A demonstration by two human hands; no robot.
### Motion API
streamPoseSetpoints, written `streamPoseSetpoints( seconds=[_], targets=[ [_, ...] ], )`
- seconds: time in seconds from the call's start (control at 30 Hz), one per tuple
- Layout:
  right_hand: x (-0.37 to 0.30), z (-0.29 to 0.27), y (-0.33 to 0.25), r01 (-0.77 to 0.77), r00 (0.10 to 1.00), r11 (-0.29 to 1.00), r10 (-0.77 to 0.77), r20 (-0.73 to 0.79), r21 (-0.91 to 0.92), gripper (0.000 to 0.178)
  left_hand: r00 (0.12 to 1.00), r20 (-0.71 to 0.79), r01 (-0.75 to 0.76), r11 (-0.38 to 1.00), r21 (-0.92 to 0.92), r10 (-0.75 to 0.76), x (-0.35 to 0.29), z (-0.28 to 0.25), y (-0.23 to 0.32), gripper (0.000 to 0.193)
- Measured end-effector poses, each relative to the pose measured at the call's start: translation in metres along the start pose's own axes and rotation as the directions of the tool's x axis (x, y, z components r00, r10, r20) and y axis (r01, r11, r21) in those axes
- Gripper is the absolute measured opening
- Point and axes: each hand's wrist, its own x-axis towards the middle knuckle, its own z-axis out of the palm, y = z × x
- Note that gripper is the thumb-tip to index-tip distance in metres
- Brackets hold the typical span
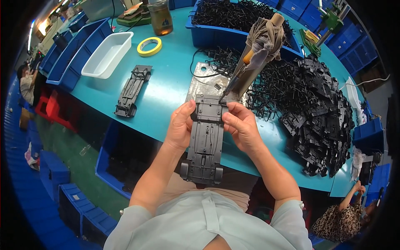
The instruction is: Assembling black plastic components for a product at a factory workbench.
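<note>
1. Black moulded plastic, matt and ribbed, forms the long chassis-like part, its face dotted with small bosses and slots, with two rounded lumps at the near end
2. Around it I see a smooth teal tabletop, a scuffed silvery metal plate, a crumpled greyish cloth bunched at the top of a slanting stand, a tangle of thin, twiggy black pieces and a heap of broader black parts
3. Counting, there are two chassis-like parts, one held and a second one lying on the tabletop to the left; also one yellow tape ring and one cup of amber liquid; the pieces in the tangle and heap are too many to number
4. The left hand grips the held part's left edge, thumb on its upper face
5. The right hand pinches the opposite edge, thumb bent inward
6. So the part lies between both hands, gripped towards its far end, its longer stretch reaching past the table edge above the person's lap
</note>
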Motion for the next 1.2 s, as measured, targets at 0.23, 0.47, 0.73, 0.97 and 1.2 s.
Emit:
streamPoseSetpoints(
  seconds=[0.23,0.47,0.73,0.97,1.2],
  targets=[
    [-0.001,0.002,-0.002,0.005,1.000,1.000,-0.004,-0.030,0.029,0.027,1.000,0.025,-0.003,1.000,0.009,0.003,0.002,-0.007,-0.001,0.043],
    [0.003,-0.001,0.001,0.020,1.000,0.999,-0.020,-0.005,0.048,0.025,0.999,-0.034,-0.004,1.000,-0.021,0.003,0.002,0.000,-0.001,0.046],
    [-0.001,-0.003,-0.002,0.003,1.000,1.000,-0.003,0.020,-0.028,0.030,0.996,-0.077,-0.036,0.998,0.057,0.040,-0.005,0.004,0.001,0.026],
    [-0.020,0.009,0.008,0.000,0.990,0.991,0.019,0.136,-0.136,0.033,0.970,-0.202,-0.089,0.970,0.224,0.136,-0.044,0.006,0.005,0.013],
    [-0.048,0.032,0.028,-0.020,0.997,0.978,0.035,0.067,-0.206,0.021,0.927,-0.284,-0.198,0.963,0.183,0.245,-0.081,0.020,-0.010,0.010]
  ],
)
